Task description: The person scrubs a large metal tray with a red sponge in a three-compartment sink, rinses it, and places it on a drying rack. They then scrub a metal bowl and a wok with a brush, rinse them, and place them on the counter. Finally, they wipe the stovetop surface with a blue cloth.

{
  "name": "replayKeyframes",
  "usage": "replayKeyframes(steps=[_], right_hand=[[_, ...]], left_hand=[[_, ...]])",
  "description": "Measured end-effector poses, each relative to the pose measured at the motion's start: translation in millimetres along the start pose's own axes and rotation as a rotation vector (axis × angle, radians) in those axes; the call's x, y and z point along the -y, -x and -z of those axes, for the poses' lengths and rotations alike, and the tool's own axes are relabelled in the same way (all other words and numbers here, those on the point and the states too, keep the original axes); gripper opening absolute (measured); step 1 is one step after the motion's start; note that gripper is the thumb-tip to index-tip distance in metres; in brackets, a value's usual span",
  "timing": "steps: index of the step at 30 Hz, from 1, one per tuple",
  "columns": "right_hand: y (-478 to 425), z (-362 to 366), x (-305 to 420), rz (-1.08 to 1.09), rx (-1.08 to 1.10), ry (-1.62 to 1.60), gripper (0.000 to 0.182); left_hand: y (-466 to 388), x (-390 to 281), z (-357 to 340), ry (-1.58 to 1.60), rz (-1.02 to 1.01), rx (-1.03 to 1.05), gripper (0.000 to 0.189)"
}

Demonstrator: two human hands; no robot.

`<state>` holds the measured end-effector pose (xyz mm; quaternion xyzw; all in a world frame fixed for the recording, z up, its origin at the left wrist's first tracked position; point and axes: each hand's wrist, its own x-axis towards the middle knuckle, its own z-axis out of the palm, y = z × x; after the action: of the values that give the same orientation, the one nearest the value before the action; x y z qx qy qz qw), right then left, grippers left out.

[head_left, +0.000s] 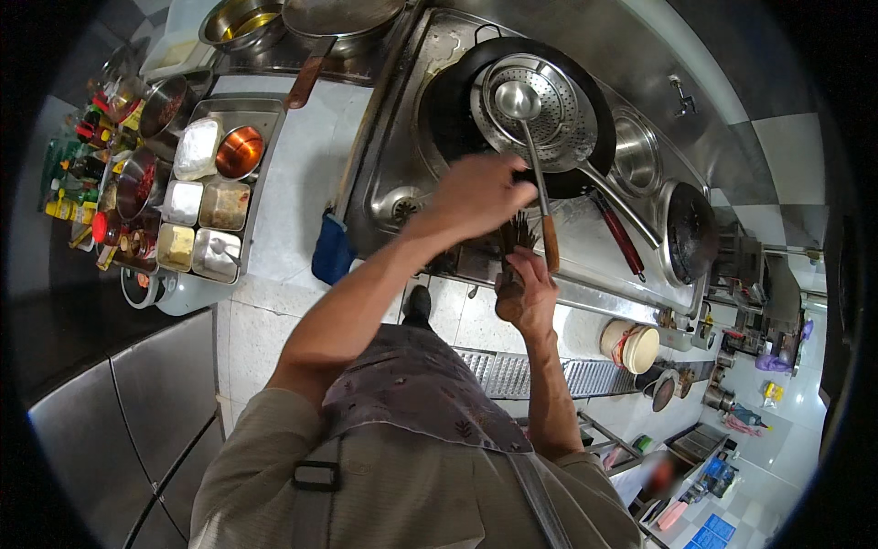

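My right hand (535, 291) is closed around a bamboo wok brush (509, 302), its dark bristles pointing away from me. My left hand (480, 195), blurred, is over the near rim of a black wok (446, 113), thumb and fingers apart with nothing visible between them. A perforated metal strainer (579, 141) lies across the wok. On it rests a steel ladle (518, 101), its wooden handle (551, 247) reaching toward me just right of the brush bristles. The undersides of my left fingers are hidden.
A red-handled utensil (623, 237) lies on the steel range top (569, 240), left of a small dark pan (691, 233). On the left, a metal tray (271, 117) holds seasoning containers. A blue cloth (331, 248) hangs at the range's left edge. A lidded bucket (638, 348) stands on the floor.
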<state>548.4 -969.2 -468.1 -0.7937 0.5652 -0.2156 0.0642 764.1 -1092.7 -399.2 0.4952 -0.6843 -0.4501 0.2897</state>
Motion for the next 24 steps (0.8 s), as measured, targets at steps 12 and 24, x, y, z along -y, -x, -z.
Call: replayKeyframes(steps=[12, 24], right_hand=[[-44.9, -10.8, 50.1, 0.025, 0.045, -0.149, 0.039], [-56.0, -39.9, 46.6, -0.063, 0.117, -0.033, 0.032]], left_hand=[[79.9, 147.0, 104.3, 0.303, 0.259, -0.526, 0.031], [91.4, 154.7, 87.0, 0.245, 0.215, -0.326, 0.031]])
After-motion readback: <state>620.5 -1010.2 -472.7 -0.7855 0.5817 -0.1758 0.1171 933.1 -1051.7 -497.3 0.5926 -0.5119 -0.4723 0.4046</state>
